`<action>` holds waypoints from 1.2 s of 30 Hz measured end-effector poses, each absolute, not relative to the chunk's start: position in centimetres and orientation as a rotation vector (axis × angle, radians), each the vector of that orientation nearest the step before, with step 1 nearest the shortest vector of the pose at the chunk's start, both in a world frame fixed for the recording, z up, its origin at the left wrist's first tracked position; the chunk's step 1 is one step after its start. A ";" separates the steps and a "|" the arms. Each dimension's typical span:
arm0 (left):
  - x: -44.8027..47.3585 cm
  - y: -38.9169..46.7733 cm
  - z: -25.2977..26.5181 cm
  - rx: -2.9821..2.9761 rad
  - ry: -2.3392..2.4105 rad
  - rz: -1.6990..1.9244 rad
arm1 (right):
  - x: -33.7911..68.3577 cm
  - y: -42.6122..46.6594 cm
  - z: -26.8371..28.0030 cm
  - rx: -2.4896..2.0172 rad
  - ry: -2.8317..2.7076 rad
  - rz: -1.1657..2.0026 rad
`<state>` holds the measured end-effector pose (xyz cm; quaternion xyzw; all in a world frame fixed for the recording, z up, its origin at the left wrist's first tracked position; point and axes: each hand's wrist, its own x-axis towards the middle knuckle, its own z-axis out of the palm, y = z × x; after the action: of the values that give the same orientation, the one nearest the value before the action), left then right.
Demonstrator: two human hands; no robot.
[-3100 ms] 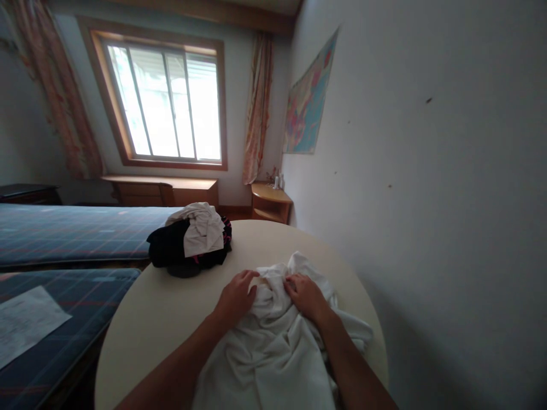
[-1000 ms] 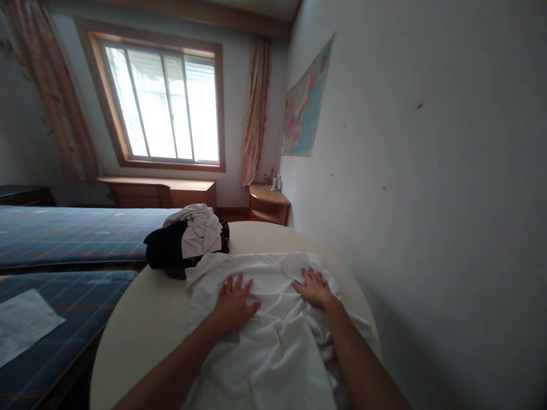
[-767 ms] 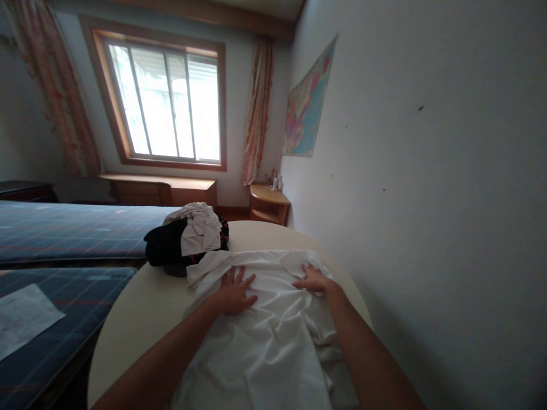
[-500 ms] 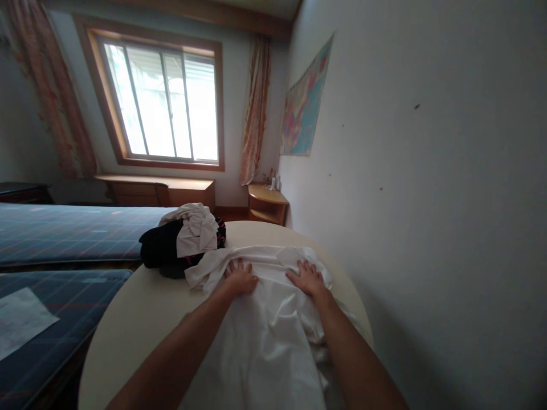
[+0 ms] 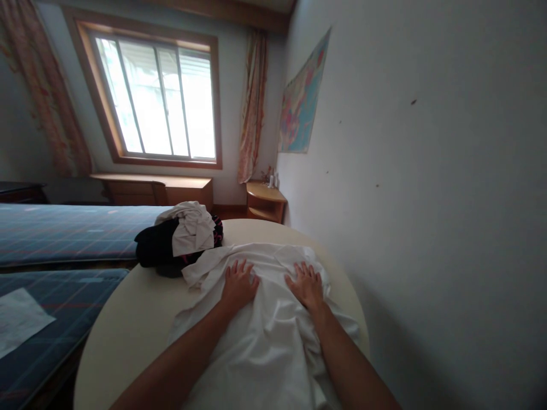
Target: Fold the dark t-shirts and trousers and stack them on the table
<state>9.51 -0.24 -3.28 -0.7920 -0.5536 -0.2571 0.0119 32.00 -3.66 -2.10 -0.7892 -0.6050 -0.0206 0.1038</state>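
A white garment [image 5: 273, 330], its exact kind not clear, lies spread and wrinkled over the round cream table [image 5: 123, 324]. My left hand [image 5: 239, 283] rests on its upper left part with the fingers stretched out. On the upper right part lies my right hand [image 5: 306, 286], palm down, fingers apart. Neither hand grips the cloth. Folds run between and below the hands, and my forearms cover some of the fabric along both sides. The garment's far edge shows just beyond my fingertips.
A heap of dark clothes [image 5: 156, 245] with a crumpled light cloth [image 5: 193, 228] on top sits at the table's far left. Plaid mattresses [image 5: 77, 233] lie to the left, with a white sheet of paper [image 5: 21, 322] on the nearer one. A wall [image 5: 427, 239] stands close on the right.
My left hand has flattened, its fingers now straighter and pointing forward. My right hand has shifted only slightly. Around my left forearm the cloth spreads wider. The view has moved a little.
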 end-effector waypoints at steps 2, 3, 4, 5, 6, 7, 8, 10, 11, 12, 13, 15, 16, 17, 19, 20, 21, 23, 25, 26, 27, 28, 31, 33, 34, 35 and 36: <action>8.5 -1.5 -3.4 -2.506 -1.669 -0.791 | 31.3 -5.2 -2.3 -2.355 -1.810 -0.062; 7.8 -2.2 -3.5 -2.530 -1.635 -0.776 | 30.9 -6.1 -2.4 -2.371 -1.824 -0.055; 7.1 -2.9 -3.6 -2.556 -1.603 -0.756 | 30.5 -7.0 -2.4 -2.390 -1.839 -0.038; 6.3 -3.6 -3.7 -2.585 -1.573 -0.731 | 30.1 -8.1 -2.5 -2.411 -1.854 -0.011; 5.6 -4.2 -3.8 -2.615 -1.546 -0.704 | 29.8 -9.1 -2.4 -2.435 -1.867 0.026; 4.8 -4.8 -3.9 -2.646 -1.521 -0.674 | 29.4 -10.0 -2.3 -2.459 -1.880 0.064; 4.1 -5.3 -4.0 -2.675 -1.502 -0.643 | 29.2 -10.9 -2.1 -2.480 -1.892 0.103; 3.1 -5.8 -4.2 -2.724 -1.494 -0.569 | 28.8 -12.0 -1.5 -2.509 -1.919 0.183; 2.8 -5.8 -4.2 -2.743 -1.502 -0.527 | 28.7 -12.2 -1.2 -2.515 -1.930 0.224; 2.7 -5.7 -4.2 -2.756 -1.515 -0.487 | 28.8 -12.2 -0.9 -2.518 -1.937 0.266; 2.9 -5.3 -4.1 -2.762 -1.533 -0.450 | 28.8 -11.9 -0.6 -2.519 -1.936 0.308; 3.5 -4.3 -4.0 -2.761 -1.578 -0.402 | 29.2 -10.7 0.0 -2.523 -1.922 0.383; 4.0 -3.6 -3.9 -2.754 -1.610 -0.391 | 29.3 -9.9 0.2 -2.528 -1.912 0.412; 4.5 -2.9 -3.8 -2.743 -1.647 -0.390 | 29.6 -9.0 0.4 -2.534 -1.903 0.437; 5.4 -1.6 -3.5 -2.701 -1.703 -0.433 | 29.9 -7.0 0.4 -2.541 -1.881 0.476; 5.8 -1.0 -3.5 -2.675 -1.707 -0.480 | 30.1 -6.1 0.3 -2.546 -1.859 0.483; 6.1 -0.6 -3.4 -2.653 -1.692 -0.534 | 30.2 -5.3 0.1 -2.549 -1.831 0.479; 6.3 0.0 -3.4 -2.631 -1.629 -0.631 | 30.3 -4.0 -0.6 -2.531 -1.776 0.399; 6.1 0.0 -3.4 -2.627 -1.589 -0.670 | 30.4 -3.3 -1.4 -2.484 -1.744 0.244; 6.0 -0.2 -3.4 -2.626 -1.587 -0.664 | 30.4 -3.1 -1.8 -2.454 -1.739 0.167; 5.8 -0.4 -3.4 -2.625 -1.596 -0.646 | 30.4 -3.1 -2.1 -2.429 -1.741 0.106; 5.7 -0.7 -3.3 -2.625 -1.610 -0.622 | 30.4 -3.2 -2.3 -2.413 -1.748 0.065; 5.3 -2.1 -3.0 -2.634 -1.651 -0.541 | 30.0 -4.3 -2.5 -2.410 -1.788 0.041; 4.9 -3.3 -3.1 -2.627 -1.676 -0.513 | 29.6 -5.6 -2.2 -2.421 -1.824 0.049; 4.7 -4.0 -3.2 -2.623 -1.679 -0.510 | 29.3 -6.4 -2.0 -2.428 -1.843 0.052; 4.5 -4.8 -3.4 -2.626 -1.672 -0.513 | 29.0 -7.3 -1.8 -2.436 -1.864 0.050; 4.2 -5.6 -3.6 -2.633 -1.658 -0.520 | 28.7 -8.3 -1.4 -2.445 -1.886 0.041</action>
<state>4.20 -5.63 -3.62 -0.8347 -0.5255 -0.1648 -0.0065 28.74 -8.31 -1.45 -0.7914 -0.6105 0.0134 0.0265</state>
